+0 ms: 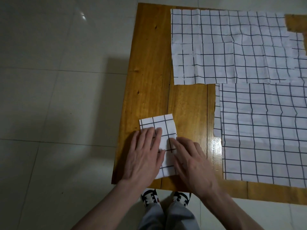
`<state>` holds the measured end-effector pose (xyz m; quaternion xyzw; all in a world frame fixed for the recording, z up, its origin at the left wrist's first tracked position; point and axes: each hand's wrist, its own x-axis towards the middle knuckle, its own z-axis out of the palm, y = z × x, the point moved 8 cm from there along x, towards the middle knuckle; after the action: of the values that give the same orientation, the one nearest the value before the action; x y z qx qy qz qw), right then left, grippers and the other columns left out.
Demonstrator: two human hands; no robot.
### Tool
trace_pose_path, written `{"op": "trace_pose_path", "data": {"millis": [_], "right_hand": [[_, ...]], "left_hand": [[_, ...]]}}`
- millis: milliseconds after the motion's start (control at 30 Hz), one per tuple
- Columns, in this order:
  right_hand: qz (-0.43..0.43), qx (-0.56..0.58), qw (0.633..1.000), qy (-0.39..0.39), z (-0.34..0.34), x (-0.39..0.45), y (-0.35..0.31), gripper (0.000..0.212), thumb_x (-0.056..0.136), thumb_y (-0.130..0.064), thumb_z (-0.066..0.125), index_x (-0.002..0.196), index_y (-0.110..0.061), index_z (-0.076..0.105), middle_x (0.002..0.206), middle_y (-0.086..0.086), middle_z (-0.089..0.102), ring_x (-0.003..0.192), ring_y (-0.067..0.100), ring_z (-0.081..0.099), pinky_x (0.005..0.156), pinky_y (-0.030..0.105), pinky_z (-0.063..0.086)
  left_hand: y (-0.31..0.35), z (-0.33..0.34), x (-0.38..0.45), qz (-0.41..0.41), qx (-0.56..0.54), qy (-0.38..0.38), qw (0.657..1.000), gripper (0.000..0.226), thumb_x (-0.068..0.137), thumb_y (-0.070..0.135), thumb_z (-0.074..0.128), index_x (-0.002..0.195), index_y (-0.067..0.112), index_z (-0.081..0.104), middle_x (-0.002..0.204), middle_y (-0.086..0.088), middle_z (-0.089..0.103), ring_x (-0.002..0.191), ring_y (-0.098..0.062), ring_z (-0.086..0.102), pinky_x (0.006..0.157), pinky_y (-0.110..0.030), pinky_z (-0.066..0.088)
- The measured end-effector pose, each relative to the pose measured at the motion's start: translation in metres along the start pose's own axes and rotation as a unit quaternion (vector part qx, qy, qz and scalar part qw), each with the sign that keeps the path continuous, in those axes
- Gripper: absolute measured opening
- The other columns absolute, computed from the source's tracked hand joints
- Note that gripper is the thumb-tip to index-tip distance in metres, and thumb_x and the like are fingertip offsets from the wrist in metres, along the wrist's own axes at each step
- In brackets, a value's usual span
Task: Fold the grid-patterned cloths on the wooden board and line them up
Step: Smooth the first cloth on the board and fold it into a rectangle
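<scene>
Both hands, left hand (pixel 146 153) and right hand (pixel 191 156), lie flat with straight fingers pressing the small folded cloth (pixel 163 128) near the wooden board's (pixel 149 72) near-left corner.

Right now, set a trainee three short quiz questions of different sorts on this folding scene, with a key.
1. True or false: both the left hand and the right hand lie flat on the folded cloth.
2. Multiple choice: the folded cloth sits at the wooden board's A) far right corner, B) near left corner, C) centre.
3. Short answer: in what state are the cloths on the right side of the board?

Key: 1 true. 2 B. 3 Spread out flat, not yet folded small, and overlapping one another.
</scene>
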<state>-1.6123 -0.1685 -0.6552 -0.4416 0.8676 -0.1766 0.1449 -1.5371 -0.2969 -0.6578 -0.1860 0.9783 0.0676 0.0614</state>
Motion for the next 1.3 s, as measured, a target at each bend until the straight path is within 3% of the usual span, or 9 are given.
{"op": "trace_pose_path", "data": {"millis": [133, 233, 333, 433, 667, 867, 1033, 1300], "right_hand": [[-0.014, -0.005, 1.0, -0.007, 0.004, -0.004, -0.01, 0.06, 0.101, -0.034, 0.058, 0.157, -0.019, 0.041, 0.143, 0.002, 0.05, 0.119, 0.017, 0.053, 0.096, 0.033, 0.055], [-0.048, -0.061, 0.997, -0.026, 0.01, -0.001, -0.015, 0.063, 0.102, -0.037, 0.057, 0.16, -0.02, 0.037, 0.163, 0.006, 0.036, 0.147, 0.024, 0.039, 0.114, 0.041, 0.044], [-0.092, -0.1, 0.99, -0.043, 0.018, 0.002, -0.023, 0.061, 0.107, -0.041, 0.047, 0.163, -0.019, 0.033, 0.174, 0.006, 0.015, 0.161, 0.021, 0.011, 0.127, 0.047, 0.024], [-0.095, -0.132, 0.986, -0.038, 0.02, 0.005, -0.029, 0.061, 0.106, -0.044, 0.045, 0.162, -0.021, 0.035, 0.175, 0.006, 0.008, 0.162, 0.024, 0.005, 0.126, 0.052, 0.021], [-0.098, -0.11, 0.987, -0.063, 0.04, 0.01, -0.04, 0.063, 0.108, -0.048, 0.04, 0.163, -0.018, 0.031, 0.172, 0.005, 0.023, 0.161, 0.024, 0.016, 0.127, 0.049, 0.026], [-0.072, -0.1, 0.992, -0.036, 0.038, 0.011, -0.052, 0.064, 0.105, -0.047, 0.045, 0.159, -0.014, 0.038, 0.169, 0.008, 0.029, 0.159, 0.028, 0.021, 0.123, 0.04, 0.024], [-0.083, -0.104, 0.99, -0.039, 0.042, 0.01, -0.056, 0.065, 0.106, -0.045, 0.045, 0.161, -0.013, 0.034, 0.171, 0.007, 0.023, 0.16, 0.021, 0.015, 0.127, 0.039, 0.021], [-0.086, -0.128, 0.988, -0.007, 0.038, 0.011, -0.065, 0.063, 0.104, -0.047, 0.051, 0.157, -0.014, 0.042, 0.167, 0.008, 0.036, 0.158, 0.023, 0.022, 0.13, 0.04, 0.01]], "left_hand": [[-0.001, 0.012, -0.009, 0.012, 0.011, -0.012, 1.0, 0.066, 0.103, 0.034, 0.022, 0.162, 0.007, 0.029, 0.169, -0.017, 0.028, 0.157, -0.032, 0.027, 0.126, -0.053, 0.028], [-0.006, 0.015, -0.016, 0.024, 0.014, -0.013, 1.0, 0.067, 0.102, 0.032, 0.022, 0.163, 0.006, 0.024, 0.172, -0.017, 0.018, 0.16, -0.031, 0.019, 0.127, -0.052, 0.026], [-0.018, 0.012, -0.022, -0.004, 0.0, -0.007, 1.0, 0.067, 0.101, 0.033, 0.025, 0.163, 0.007, 0.029, 0.17, -0.017, 0.025, 0.157, -0.032, 0.026, 0.125, -0.051, 0.031], [-0.032, 0.012, -0.029, -0.021, -0.017, -0.006, 1.0, 0.063, 0.104, 0.034, 0.027, 0.161, 0.007, 0.033, 0.167, -0.015, 0.034, 0.154, -0.03, 0.034, 0.122, -0.053, 0.036], [-0.051, 0.012, -0.037, -0.003, -0.007, 0.0, 1.0, 0.062, 0.107, 0.033, 0.025, 0.163, 0.008, 0.027, 0.171, -0.012, 0.025, 0.159, -0.025, 0.024, 0.126, -0.052, 0.03], [-0.053, 0.018, -0.036, -0.016, -0.023, -0.002, 1.0, 0.064, 0.104, 0.029, 0.028, 0.164, 0.007, 0.025, 0.172, -0.012, 0.022, 0.159, -0.026, 0.021, 0.125, -0.051, 0.03], [-0.053, 0.017, -0.04, -0.037, -0.028, -0.001, 0.999, 0.064, 0.102, 0.029, 0.027, 0.162, 0.006, 0.03, 0.171, -0.013, 0.027, 0.158, -0.028, 0.025, 0.124, -0.052, 0.032], [-0.056, 0.017, -0.046, -0.043, -0.038, 0.004, 0.998, 0.065, 0.101, 0.029, 0.028, 0.161, 0.006, 0.032, 0.17, -0.014, 0.028, 0.158, -0.029, 0.026, 0.123, -0.053, 0.034]]}}
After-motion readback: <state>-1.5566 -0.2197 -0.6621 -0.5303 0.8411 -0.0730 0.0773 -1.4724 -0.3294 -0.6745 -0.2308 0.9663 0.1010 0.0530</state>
